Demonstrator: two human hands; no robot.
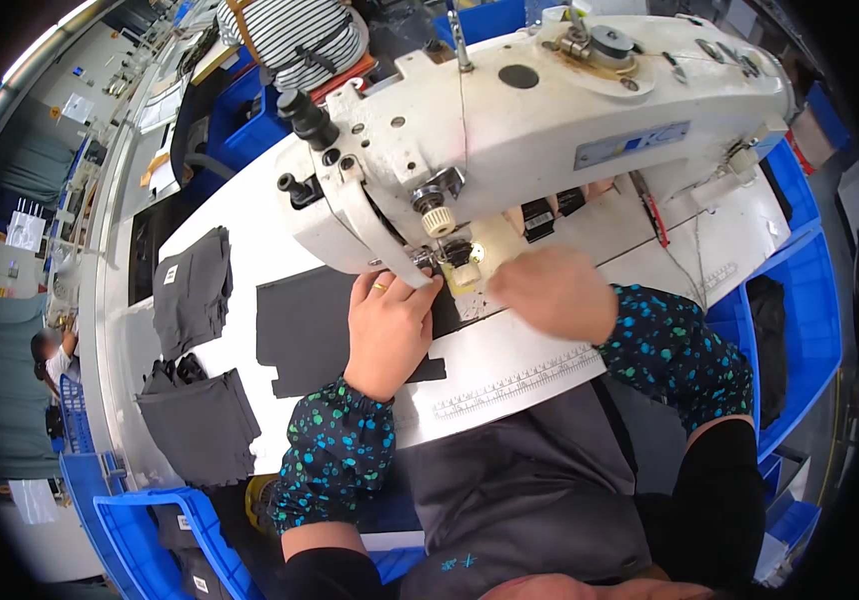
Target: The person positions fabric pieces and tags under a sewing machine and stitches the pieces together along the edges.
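My left hand [390, 330], with a ring on one finger, presses its fingertips onto a dark grey fabric piece [305, 325] beside the needle area of a white sewing machine [520, 120]. The fabric lies flat on the machine table, and its edge runs under my fingers toward the presser foot [428, 262]. To the right of the foot is my right hand [555, 295], slightly blurred and with its fingers curled in. Whether anything is in those fingers is hidden.
Two stacks of dark fabric pieces [193, 290] [200, 425] lie on the left. A printed ruler [520, 382] runs along the front edge. Red-handled tool [657, 215] and black labels [538, 218] lie under the arm. Blue bins [805, 330] stand right, another blue crate [175, 500] lower left.
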